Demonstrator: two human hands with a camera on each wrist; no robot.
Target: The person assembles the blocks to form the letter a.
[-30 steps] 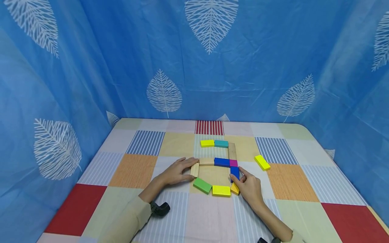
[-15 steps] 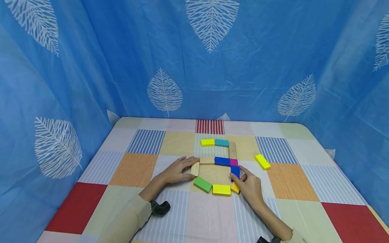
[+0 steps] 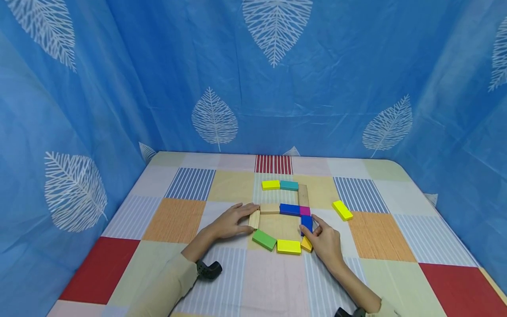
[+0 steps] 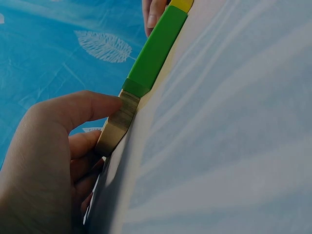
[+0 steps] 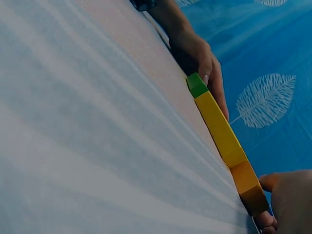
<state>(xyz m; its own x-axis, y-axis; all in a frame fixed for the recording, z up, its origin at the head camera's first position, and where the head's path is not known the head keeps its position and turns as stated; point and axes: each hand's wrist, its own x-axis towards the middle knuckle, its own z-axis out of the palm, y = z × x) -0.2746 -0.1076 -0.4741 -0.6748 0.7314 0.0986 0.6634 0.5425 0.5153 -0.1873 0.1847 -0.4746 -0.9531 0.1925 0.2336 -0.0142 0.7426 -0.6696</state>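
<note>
On the table lie coloured wooden blocks in a joined outline. My left hand (image 3: 229, 223) pinches a plain wooden block (image 3: 254, 219) at its left side, finger at the far end and thumb at the near end. In the left wrist view that thumb touches the plain block (image 4: 119, 119) beside a green block (image 4: 158, 48). My right hand (image 3: 325, 241) holds an upright-running blue block (image 3: 306, 223) between thumb and forefinger, on the right side. Below it sits an orange block (image 3: 306, 244), then a yellow block (image 3: 288, 247) and the green one along the near side.
Another plain block (image 3: 270, 209), a second blue block (image 3: 289, 210) and a magenta block (image 3: 304, 211) form the upper side. Beyond them are a long plain block (image 3: 303, 195), a teal block (image 3: 289, 186) and a yellow block (image 3: 271, 185). A loose yellow block (image 3: 342, 210) lies right.
</note>
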